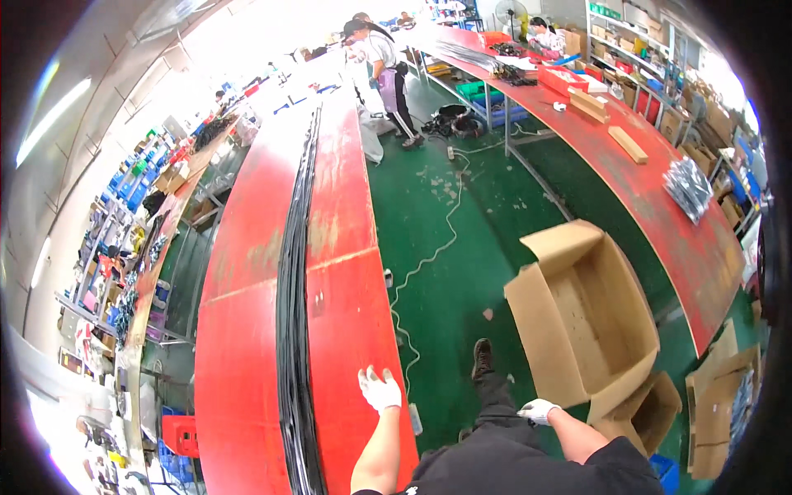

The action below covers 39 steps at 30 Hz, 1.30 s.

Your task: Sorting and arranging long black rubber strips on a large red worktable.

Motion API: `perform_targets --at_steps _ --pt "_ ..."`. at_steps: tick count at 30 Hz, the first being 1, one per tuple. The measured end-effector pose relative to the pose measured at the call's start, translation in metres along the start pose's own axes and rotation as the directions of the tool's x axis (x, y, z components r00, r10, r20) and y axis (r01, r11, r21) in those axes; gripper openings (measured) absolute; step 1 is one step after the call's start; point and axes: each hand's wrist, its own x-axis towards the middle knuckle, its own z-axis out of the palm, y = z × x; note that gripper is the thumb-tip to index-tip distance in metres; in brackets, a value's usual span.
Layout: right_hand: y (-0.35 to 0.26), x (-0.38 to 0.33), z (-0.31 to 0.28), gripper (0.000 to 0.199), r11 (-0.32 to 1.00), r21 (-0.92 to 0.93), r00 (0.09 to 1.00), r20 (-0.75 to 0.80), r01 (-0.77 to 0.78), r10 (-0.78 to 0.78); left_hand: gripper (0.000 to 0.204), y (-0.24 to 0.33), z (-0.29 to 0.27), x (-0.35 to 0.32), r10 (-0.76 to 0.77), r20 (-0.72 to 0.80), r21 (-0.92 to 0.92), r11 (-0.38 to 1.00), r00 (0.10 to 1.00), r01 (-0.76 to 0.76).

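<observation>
Scuffed red tabletop [239, 371] | slender black strips [294, 355] | left hand [380, 391]: grip apart | right hand [539, 411]: can't tell

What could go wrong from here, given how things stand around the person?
The white cord winding across the green floor might catch the person's foot. The left hand is near the long black strips; a careless sweep could disarrange them. The open carton near the right hand might get bumped.

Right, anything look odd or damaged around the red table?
Yes: a loose white cable snakes across the green floor, perhaps a trip hazard. Beside the black strips, the red table has discoloured, worn-looking patches.
</observation>
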Motion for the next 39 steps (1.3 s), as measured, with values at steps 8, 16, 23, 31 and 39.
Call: perform_targets --at_steps 8,16,23,31,39 --pt "-0.130 0.153 -0.200 0.047 0.981 0.080 0.968 -0.194 0.176 -0.158 0.055 0.022 0.062 0.110 -0.228 0.059 0.237 0.949 0.972 0.208" --pt "-0.255 0.289 -0.374 0.047 0.747 -0.592 0.949 0.262 0.302 -0.176 0.049 0.097 0.106 0.268 -0.537 -0.065 0.173 0.824 0.841 0.539" --pt "-0.315 0.419 -0.506 0.050 0.946 -0.319 0.998 0.000 0.058 -0.061 0.045 0.165 0.211 0.412 -0.458 -0.156 0.146 0.866 0.875 0.479" --pt "-0.423 0.483 -0.699 0.051 0.975 -0.221 0.937 -0.331 0.035 -0.108 0.042 0.304 0.303 0.698 -0.280 -0.138 -0.011 0.960 0.950 0.281" --pt "-0.506 0.594 -0.821 0.027 0.777 0.626 0.942 -0.295 0.064 0.161 0.044 0.453 0.352 0.950 0.049 -0.191 -0.089 0.994 0.980 -0.067"
